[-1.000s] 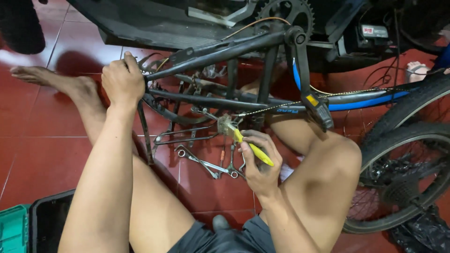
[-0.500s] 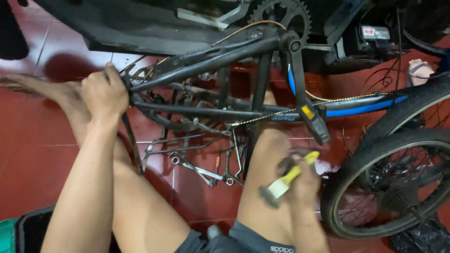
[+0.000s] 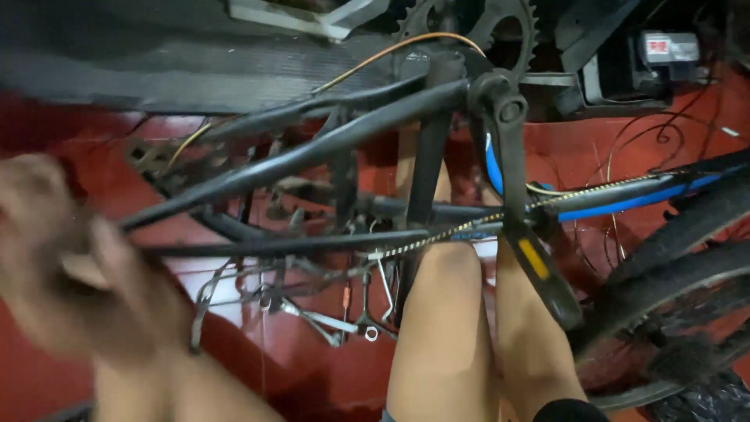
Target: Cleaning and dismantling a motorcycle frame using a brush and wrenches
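Note:
A black bicycle frame (image 3: 312, 152) lies across the view above my legs (image 3: 437, 328). My left hand (image 3: 70, 266) is a blur at the left, right at the ends of the frame's thin tubes; its grip cannot be made out. My right hand is not seen. A crank arm (image 3: 512, 164) drops to a black pedal (image 3: 543, 273) with a yellow reflector. A chain (image 3: 484, 219) runs along a blue tube (image 3: 625, 199). The chainring (image 3: 476, 19) is at the top.
Several metal wrenches (image 3: 336, 316) lie on the red tiled floor (image 3: 312, 367) under the frame. A black tyre (image 3: 680, 305) curves across the right side. A dark mat (image 3: 117, 62) fills the top left, and a dark box with wires (image 3: 656, 59) sits top right.
The view has moved closer and lower. My left hand has slid left and blurred. My right hand with the yellow-handled tool has dropped out of sight.

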